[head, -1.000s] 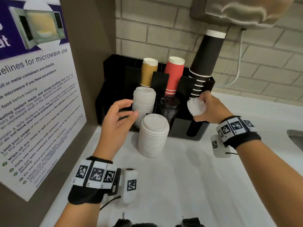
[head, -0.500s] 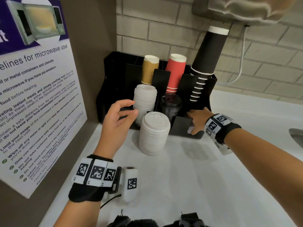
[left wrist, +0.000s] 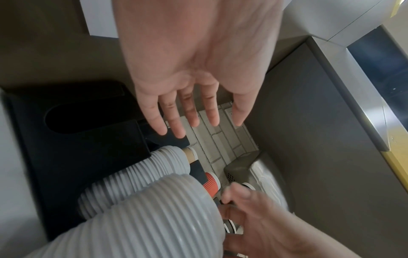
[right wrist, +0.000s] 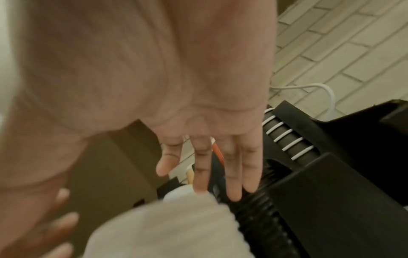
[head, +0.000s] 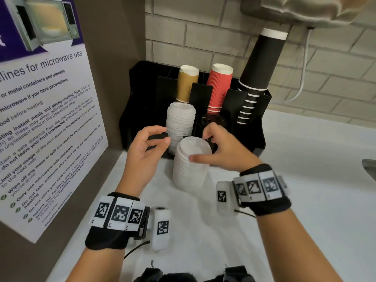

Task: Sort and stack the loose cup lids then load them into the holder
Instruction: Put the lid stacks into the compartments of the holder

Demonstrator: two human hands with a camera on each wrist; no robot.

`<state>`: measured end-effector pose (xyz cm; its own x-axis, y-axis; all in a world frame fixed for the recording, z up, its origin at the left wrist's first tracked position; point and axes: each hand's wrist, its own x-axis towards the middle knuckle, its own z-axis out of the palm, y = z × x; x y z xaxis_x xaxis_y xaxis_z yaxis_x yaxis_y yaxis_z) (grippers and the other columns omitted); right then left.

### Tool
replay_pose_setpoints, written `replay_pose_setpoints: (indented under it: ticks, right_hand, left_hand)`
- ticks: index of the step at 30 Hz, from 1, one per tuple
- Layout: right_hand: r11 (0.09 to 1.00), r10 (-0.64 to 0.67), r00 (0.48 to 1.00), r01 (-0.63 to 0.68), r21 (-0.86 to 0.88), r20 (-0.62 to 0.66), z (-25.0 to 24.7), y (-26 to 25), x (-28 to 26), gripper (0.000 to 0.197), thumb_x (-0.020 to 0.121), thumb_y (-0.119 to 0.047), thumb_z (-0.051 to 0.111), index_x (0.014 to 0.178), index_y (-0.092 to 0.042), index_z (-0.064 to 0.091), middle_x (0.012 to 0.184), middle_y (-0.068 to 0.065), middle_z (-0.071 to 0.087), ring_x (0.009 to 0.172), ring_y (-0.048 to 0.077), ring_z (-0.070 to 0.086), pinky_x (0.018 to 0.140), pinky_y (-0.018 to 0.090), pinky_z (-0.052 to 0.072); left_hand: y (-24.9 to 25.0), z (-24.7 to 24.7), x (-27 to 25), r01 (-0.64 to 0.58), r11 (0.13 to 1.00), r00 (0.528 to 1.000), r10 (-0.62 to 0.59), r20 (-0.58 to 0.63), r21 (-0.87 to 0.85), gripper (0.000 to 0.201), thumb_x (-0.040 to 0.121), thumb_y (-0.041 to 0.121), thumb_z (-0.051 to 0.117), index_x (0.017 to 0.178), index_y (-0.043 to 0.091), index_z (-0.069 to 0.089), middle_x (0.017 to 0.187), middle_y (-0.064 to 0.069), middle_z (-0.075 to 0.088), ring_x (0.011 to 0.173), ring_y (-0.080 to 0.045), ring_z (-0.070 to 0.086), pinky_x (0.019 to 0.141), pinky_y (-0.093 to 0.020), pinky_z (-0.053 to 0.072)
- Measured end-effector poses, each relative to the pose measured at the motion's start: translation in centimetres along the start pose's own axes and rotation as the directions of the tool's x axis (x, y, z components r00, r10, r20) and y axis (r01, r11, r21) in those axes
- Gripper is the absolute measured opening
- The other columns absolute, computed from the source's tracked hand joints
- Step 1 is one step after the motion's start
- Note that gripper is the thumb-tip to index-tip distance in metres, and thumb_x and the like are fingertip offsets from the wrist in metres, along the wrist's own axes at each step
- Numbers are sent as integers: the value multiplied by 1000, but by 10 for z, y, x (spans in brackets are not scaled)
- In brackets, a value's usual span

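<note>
1. A white countertop (head: 305, 180) is running out from a corner where a pale brick wall (head: 203, 27) is meeting a brown side panel (head: 114, 47), which is carrying a microwave-use poster (head: 40, 119).
2. A black holder (head: 262, 123) is standing against the brick, keeping gold (head: 187, 84), red (head: 219, 86) and black cup stacks (head: 262, 64) upright, with one stack of white lids (head: 180, 123) sitting in a front slot.
3. A second, loose lid stack (head: 189, 167) is standing on the countertop just in front of the holder.
4. The right hand (head: 225, 151) is reaching around this loose lid stack, thumb lying on its near side and fingers spread behind it; a firm grip cannot be confirmed.
5. The left hand (head: 142, 151) is hovering beside both stacks, fingers relaxed and holding nothing.
6. A white cable (head: 303, 78) is hanging down the brick.
</note>
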<state>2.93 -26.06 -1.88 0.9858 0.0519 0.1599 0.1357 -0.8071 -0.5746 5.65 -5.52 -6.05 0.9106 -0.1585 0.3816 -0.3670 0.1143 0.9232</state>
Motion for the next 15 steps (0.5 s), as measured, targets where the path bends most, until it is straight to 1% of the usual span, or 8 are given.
replay_pose_setpoints:
  ticks: [1, 3, 6, 10, 13, 14, 15]
  right_hand:
    - [1000, 12, 1000, -12, -29, 1, 9, -2, -1, 59, 63, -46, 83, 99, -19, 45, 102, -2, 47, 88, 10, 46, 72, 22, 42]
    - [997, 65, 998, -66, -46, -27, 21, -4, -1, 63, 61, -43, 85, 101, -20, 41, 107, -2, 42, 90, 12, 46, 74, 25, 41]
    - [994, 105, 992, -107, -23, -76, 30, -4, -2, 63, 61, -37, 85, 100, -21, 39, 107, -2, 38, 91, 19, 47, 79, 31, 45]
    - [994, 112, 989, -112, 6, -94, 33, -5, -1, 61, 59, -33, 84, 98, -20, 39, 106, -1, 38, 89, 20, 47, 82, 38, 48]
    - [994, 112, 986, -109, 34, -124, 32, -6, -1, 60, 59, -32, 83, 98, -20, 40, 104, -2, 39, 90, 18, 46, 86, 42, 47]
    - [994, 107, 983, -101, 45, -146, 31, -6, -2, 58, 59, -31, 83, 97, -20, 40, 103, -3, 39, 89, 16, 45, 86, 41, 46]
    - [994, 99, 979, -90, 60, -176, 29, -5, -3, 57, 60, -30, 83, 97, -20, 41, 103, -3, 39, 88, 13, 44, 86, 38, 45]
  left_hand:
    - [-1, -1, 0, 2, 1000, 1000, -2, -1, 0, 23, 92, 11, 61, 104, 30, 61, 109, 16, 61, 84, 10, 60, 76, -6, 44]
    - [-2, -3, 0, 6, 1000, 1000, -6, -5, 5, 23, 92, 11, 61, 104, 31, 61, 109, 16, 61, 84, 9, 59, 76, -7, 44]
    - [-3, -5, 0, 9, 1000, 1000, -9, -10, 11, 24, 92, 12, 62, 105, 32, 60, 109, 17, 60, 84, 10, 59, 77, -7, 44]
    - [-5, -4, 1, 10, 1000, 1000, -10, -3, 2, 24, 92, 11, 62, 104, 32, 60, 110, 17, 60, 84, 9, 59, 77, -7, 45]
    - [-6, -3, 1, 11, 1000, 1000, -11, -1, -2, 24, 92, 10, 62, 104, 31, 60, 111, 14, 60, 85, 9, 59, 76, -7, 45]
    - [-6, -4, 1, 14, 1000, 1000, -14, 1, -1, 25, 91, 10, 63, 105, 31, 60, 112, 13, 60, 86, 8, 59, 77, -8, 45]
    - [-6, -4, 1, 21, 1000, 1000, -22, 7, 5, 25, 91, 10, 63, 105, 31, 60, 113, 13, 60, 88, 8, 60, 77, -8, 45]
